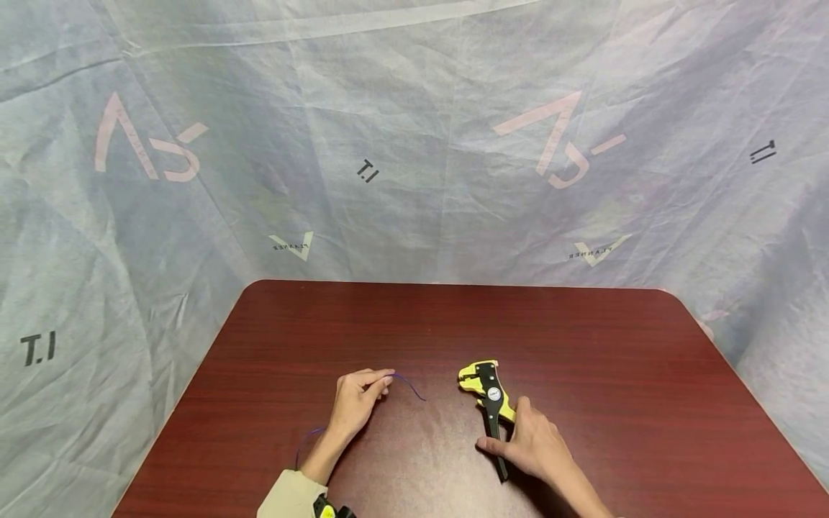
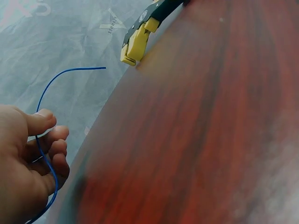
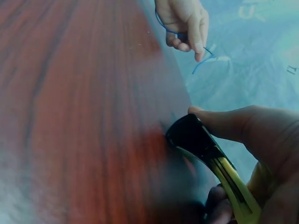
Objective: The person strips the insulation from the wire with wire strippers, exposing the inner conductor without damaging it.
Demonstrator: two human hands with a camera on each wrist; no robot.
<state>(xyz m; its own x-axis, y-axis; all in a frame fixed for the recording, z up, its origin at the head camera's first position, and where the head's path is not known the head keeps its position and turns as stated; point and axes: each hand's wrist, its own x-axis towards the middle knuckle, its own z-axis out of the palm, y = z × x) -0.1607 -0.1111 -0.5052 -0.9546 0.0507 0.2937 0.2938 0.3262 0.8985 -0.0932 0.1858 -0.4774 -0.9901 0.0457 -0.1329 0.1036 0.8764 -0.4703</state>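
Observation:
My left hand (image 1: 352, 404) pinches a thin blue wire (image 1: 411, 385) between thumb and forefinger. The wire's free end curves out to the right, and in the left wrist view the rest of the wire (image 2: 55, 179) runs down across the palm. To the right, my right hand (image 1: 539, 444) grips a yellow and black wire stripper (image 1: 494, 404) by its handles, head pointing away from me and jaws toward the left. In the right wrist view the thumb lies against the black handle end (image 3: 187, 135). A gap separates the wire's tip from the stripper's head.
Both hands are above a dark red wood-grain table (image 1: 447, 324) with rounded far corners. Behind and beside it hangs a grey printed cloth (image 1: 427, 216). Part of a wrist camera (image 1: 332, 508) shows by the left sleeve (image 1: 291, 495).

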